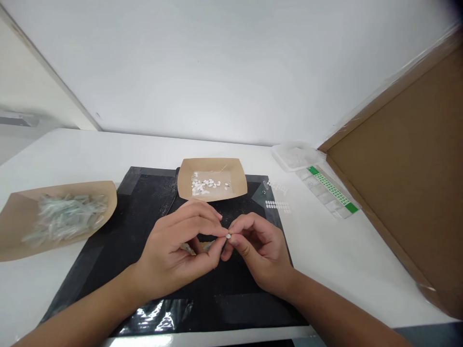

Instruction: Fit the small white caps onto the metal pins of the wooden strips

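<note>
My left hand (pixel 184 246) and my right hand (pixel 260 250) meet over the black mat, fingertips almost touching. Between their pinched thumbs and index fingers is a small white piece (pixel 228 236), mostly covered by the fingers. Something yellowish and grey shows through the gap under my left hand's fingers; its kind is unclear. Just beyond the hands stands a cardboard tray (pixel 237 179) with several small white bits (pixel 208 184) in it.
A second cardboard tray (pixel 18 207) at left holds a heap of clear, greenish plastic pieces (pixel 68 217). The black mat (pixel 152 193) covers the table's middle. At right lie white oval stickers (pixel 278 206), a green-labelled clear case (pixel 334 193), a translucent container (pixel 298 155) and a cardboard panel (pixel 405 168).
</note>
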The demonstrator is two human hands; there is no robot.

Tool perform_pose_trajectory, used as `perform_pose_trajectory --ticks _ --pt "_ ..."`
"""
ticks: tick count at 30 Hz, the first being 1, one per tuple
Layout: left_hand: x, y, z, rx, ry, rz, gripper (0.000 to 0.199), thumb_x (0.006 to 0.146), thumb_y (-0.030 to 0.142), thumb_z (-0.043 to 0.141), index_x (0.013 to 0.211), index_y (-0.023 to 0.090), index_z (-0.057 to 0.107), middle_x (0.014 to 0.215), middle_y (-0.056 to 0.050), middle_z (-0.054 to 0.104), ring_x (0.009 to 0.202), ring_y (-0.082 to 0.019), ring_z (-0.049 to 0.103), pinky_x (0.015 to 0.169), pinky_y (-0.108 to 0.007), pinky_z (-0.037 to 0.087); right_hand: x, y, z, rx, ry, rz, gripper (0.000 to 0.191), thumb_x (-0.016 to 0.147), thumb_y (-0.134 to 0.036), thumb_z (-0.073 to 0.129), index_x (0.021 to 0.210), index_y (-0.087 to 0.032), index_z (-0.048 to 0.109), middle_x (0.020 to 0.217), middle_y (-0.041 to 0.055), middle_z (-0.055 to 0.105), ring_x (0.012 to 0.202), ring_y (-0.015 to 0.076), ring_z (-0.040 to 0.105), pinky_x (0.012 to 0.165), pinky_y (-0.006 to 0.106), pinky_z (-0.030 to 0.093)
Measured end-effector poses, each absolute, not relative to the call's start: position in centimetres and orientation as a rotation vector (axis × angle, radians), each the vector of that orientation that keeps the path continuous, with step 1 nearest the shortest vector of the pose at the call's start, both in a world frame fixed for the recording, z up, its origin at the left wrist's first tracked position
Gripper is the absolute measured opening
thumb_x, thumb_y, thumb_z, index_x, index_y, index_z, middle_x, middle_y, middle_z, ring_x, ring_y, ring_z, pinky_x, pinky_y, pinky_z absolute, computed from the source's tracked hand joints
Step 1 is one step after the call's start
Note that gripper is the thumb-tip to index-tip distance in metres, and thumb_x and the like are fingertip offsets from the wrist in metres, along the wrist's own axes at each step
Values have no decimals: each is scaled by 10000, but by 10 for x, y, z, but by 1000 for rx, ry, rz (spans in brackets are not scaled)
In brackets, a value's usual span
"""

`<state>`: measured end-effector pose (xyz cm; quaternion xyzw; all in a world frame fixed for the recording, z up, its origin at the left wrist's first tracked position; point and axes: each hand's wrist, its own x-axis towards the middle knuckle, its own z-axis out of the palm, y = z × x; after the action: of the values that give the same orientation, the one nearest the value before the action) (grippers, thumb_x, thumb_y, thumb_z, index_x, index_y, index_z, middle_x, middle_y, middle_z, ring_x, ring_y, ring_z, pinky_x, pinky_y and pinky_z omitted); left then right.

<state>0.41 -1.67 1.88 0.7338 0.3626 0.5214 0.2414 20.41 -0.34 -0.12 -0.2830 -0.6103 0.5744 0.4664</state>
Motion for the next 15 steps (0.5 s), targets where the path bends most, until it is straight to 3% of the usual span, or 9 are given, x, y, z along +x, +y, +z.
perform_pose_trajectory --ticks 3,6,12,15 --pt "4 -17 20 2085 971 1461 209 840 12 754 959 183 750 900 -59 730 933 -200 731 666 -247 678 203 -3 -1 -687 -1473 1461 102 1022 -271 727 963 -201 681 763 -5 729 639 124 738 648 245 594" --pt "5 -15 21 2131 976 1476 188 848 22 752 931 191 737 873 -42 725 922 -210 733 855 -387 696 204 -3 -1 -689 -1500 1450 94 1018 -263 727 967 -198 684 760 -2 726 638 126 734 639 245 590" --pt "5 -10 22 2309 947 1548 181 814 -10 789 849 152 717 785 -29 730 786 -182 724 876 -425 669 204 -4 -2 -756 -1518 1424 110 1017 -250 722 941 -187 674 759 7 725 651 132 735 653 253 594" --pt "4 -9 22 2322 956 1527 183 807 -16 790 804 143 699 768 -38 719 833 -200 724 871 -426 659 203 -5 -1 -789 -1482 1483 120 1018 -270 726 948 -186 677 756 5 729 652 134 740 655 256 600"
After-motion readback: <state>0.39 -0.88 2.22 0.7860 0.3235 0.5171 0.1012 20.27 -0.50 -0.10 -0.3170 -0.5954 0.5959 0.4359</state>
